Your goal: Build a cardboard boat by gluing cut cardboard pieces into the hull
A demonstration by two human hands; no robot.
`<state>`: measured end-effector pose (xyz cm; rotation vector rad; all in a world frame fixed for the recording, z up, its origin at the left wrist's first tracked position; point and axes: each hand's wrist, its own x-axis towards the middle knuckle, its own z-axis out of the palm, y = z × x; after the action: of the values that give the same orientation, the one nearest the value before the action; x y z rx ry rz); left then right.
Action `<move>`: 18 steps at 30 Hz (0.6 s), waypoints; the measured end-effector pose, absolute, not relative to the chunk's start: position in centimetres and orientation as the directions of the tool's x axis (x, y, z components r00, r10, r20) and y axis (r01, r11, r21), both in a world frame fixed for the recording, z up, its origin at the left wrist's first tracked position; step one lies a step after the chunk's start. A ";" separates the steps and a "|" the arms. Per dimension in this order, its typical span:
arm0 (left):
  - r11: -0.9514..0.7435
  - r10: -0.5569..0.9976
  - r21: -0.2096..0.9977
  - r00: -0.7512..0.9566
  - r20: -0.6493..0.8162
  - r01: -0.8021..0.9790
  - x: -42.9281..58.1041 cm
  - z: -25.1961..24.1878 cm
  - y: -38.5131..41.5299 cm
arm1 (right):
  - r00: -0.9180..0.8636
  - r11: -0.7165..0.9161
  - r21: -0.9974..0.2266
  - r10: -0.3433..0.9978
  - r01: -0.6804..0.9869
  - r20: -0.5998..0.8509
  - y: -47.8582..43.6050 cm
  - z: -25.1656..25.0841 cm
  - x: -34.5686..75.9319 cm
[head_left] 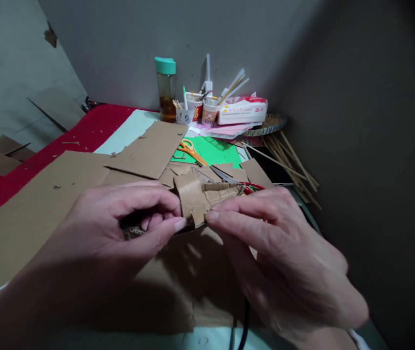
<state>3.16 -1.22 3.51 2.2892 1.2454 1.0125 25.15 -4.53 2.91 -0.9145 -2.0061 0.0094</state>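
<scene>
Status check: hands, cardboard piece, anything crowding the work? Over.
Left hand gripping bent cardboard piece. Right hand pinching its lower part. Red-handled scissors and cardboard scraps lie just beyond.

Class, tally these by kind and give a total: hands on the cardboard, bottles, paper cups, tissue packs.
Left hand and right hand: 2
Bottle: 1
Paper cups: 3
Tissue pack: 1
Total: 7
</scene>
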 end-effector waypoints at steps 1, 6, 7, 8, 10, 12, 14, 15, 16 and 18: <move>-0.560 0.828 0.587 0.359 0.431 0.585 3.2 3.5 -1.2 | -0.324 0.732 -0.329 0.595 0.597 0.736 -4.4 2.9 25.2; -0.533 0.844 0.611 0.312 0.437 0.585 3.3 3.4 -1.3 | -0.355 0.763 -0.308 0.565 0.568 0.745 -4.3 2.8 25.2; -0.527 0.847 0.617 0.309 0.432 0.584 3.3 3.4 -1.4 | -0.352 0.766 -0.312 0.563 0.561 0.748 -4.4 2.7 25.1; -0.524 0.850 0.619 0.310 0.426 0.585 3.4 3.3 -1.4 | -0.341 0.767 -0.320 0.562 0.557 0.753 -4.4 2.6 25.1; -0.517 0.854 0.617 0.309 0.418 0.594 3.4 3.3 -1.5 | -0.328 0.765 -0.331 0.565 0.553 0.757 -4.4 2.5 24.9; -0.512 0.857 0.614 0.307 0.414 0.601 3.4 3.2 -1.5 | -0.319 0.761 -0.335 0.567 0.556 0.759 -4.4 2.4 24.8; -0.519 0.853 0.614 0.315 0.417 0.595 3.4 3.1 -1.5 | -0.313 0.760 -0.333 0.565 0.558 0.764 -4.3 2.3 24.7; -0.523 0.850 0.614 0.317 0.420 0.591 3.5 3.1 -1.5 | -0.311 0.761 -0.333 0.563 0.557 0.766 -4.3 2.3 24.7; -0.524 0.850 0.613 0.318 0.420 0.592 3.5 3.1 -1.5 | -0.312 0.762 -0.333 0.562 0.556 0.766 -4.3 2.3 24.7; -0.519 0.853 0.608 0.319 0.412 0.601 3.5 3.0 -1.5 | -0.312 0.763 -0.334 0.562 0.554 0.766 -4.3 2.3 24.6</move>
<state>3.46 -1.45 3.04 2.2477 1.2986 1.0229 24.64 -4.28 2.28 -0.8425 -1.9801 0.0103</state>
